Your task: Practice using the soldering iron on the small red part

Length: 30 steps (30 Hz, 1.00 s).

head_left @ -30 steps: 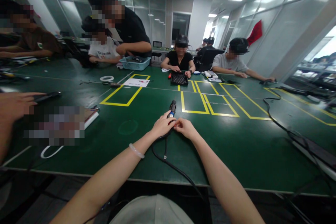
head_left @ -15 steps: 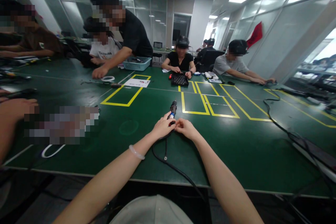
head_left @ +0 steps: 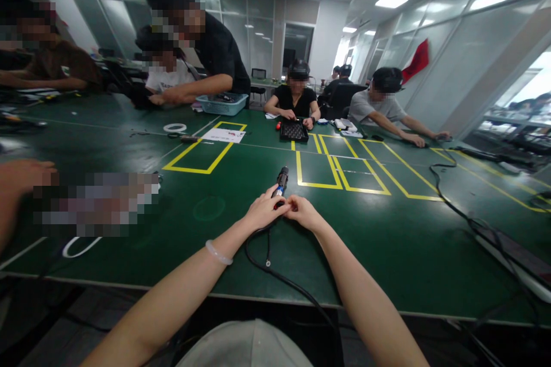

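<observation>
A black and blue corded hand tool [head_left: 281, 179] lies on the green table [head_left: 387, 241], its tip pointing away from me. My left hand [head_left: 263, 211] is closed around the tool's rear end. My right hand [head_left: 302, 210] meets it from the right, fingertips pinched together at the same spot; what they pinch is too small to name. The tool's black cable [head_left: 279, 275] loops back between my forearms and drops over the table's near edge. A pale bracelet [head_left: 218, 253] sits on my left wrist.
Yellow taped rectangles [head_left: 336, 169] mark the table ahead. Several other people sit or lean at the far side, with a blue basket [head_left: 221, 104], a black tray [head_left: 294, 129] and a white tape roll [head_left: 174, 127]. Another person's hand [head_left: 21, 178] rests at left. Black cables [head_left: 465, 212] run at right.
My hands and the tool have hardly moved. The standing person across the table reached toward the white tape roll and then drew the arm back. The hand at left shifted slightly.
</observation>
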Each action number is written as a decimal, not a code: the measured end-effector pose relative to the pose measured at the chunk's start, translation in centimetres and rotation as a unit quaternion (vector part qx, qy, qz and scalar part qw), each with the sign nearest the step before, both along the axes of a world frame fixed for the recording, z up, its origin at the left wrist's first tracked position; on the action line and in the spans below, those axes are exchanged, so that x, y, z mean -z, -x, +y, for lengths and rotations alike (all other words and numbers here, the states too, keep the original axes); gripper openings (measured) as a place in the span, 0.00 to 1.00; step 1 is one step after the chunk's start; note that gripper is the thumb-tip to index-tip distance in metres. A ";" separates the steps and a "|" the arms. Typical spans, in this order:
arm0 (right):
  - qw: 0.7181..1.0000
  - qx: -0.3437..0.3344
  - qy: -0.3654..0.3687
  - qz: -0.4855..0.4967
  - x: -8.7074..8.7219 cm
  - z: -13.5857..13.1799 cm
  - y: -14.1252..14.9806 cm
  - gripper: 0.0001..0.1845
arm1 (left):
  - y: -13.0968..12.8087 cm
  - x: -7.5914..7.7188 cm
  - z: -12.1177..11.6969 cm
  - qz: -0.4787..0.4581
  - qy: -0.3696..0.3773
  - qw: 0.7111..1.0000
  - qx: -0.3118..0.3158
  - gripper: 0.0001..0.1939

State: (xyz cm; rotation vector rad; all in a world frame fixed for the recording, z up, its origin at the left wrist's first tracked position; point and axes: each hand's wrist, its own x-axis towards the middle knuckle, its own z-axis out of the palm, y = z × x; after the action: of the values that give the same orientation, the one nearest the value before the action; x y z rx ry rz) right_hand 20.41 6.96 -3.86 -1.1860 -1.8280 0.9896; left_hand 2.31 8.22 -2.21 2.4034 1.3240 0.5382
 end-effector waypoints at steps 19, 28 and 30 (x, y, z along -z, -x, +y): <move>0.997 -0.058 0.032 0.032 0.0 0.0 0.1 0.13 | 1.9 -1.6 -0.8 0.071 -0.014 0.997 -0.006 0.15; 0.997 -0.053 0.043 0.028 -0.1 -0.1 -0.1 0.07 | 7.5 -2.4 0.0 0.105 -0.004 0.994 -0.044 0.16; 0.997 -0.051 0.046 0.023 -0.1 -0.2 -0.1 0.07 | 9.3 -2.4 0.4 0.110 -0.001 0.993 -0.048 0.17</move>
State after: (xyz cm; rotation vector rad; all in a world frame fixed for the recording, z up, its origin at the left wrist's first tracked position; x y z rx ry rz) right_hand 20.53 6.77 -3.74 -1.1242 -1.8384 1.1606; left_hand -6.99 8.63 0.19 2.4683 1.5351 0.3038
